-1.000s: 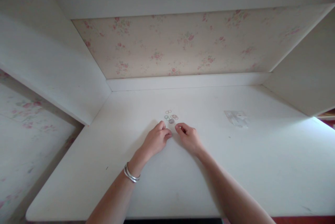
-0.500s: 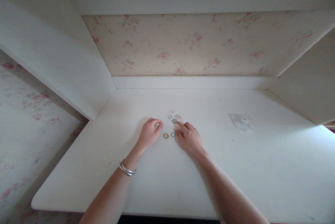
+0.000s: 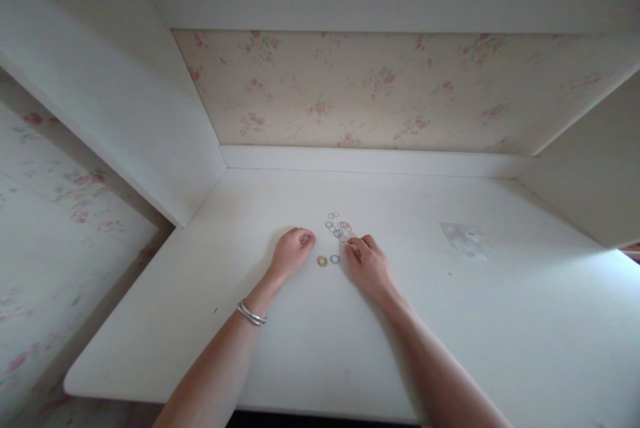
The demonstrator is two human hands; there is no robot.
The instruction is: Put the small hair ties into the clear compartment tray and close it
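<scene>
Small thin loops in pale colours, like hair ties or rubber bands, lie on the white table. My left hand (image 3: 294,248) rests left of them, thumb and index fingertip pressed together; whether anything small is pinched there cannot be made out. My right hand (image 3: 370,267) is just right of the loops, fingers bent, thumb and index slightly apart. Its index fingertip is at or very near a pinkish loop (image 3: 343,239). Grey loops (image 3: 337,233) and a green loop (image 3: 329,225) lie beyond. Between the hands, nearer me, are a yellow loop (image 3: 322,261) and a grey-blue loop (image 3: 335,259).
Pink loops (image 3: 345,226) overlap behind the grey ones, and two thin loops (image 3: 333,215) lie farther back. A clear plastic bag (image 3: 467,240) lies to the right on the white table (image 3: 300,361). White panels and a flowered wall (image 3: 360,95) enclose the back and sides.
My right hand has drawn back slightly from the grey loops, its index finger now more bent. A pinkish loop shows by that fingertip. The left hand keeps its pinch; the view has shifted slightly.
</scene>
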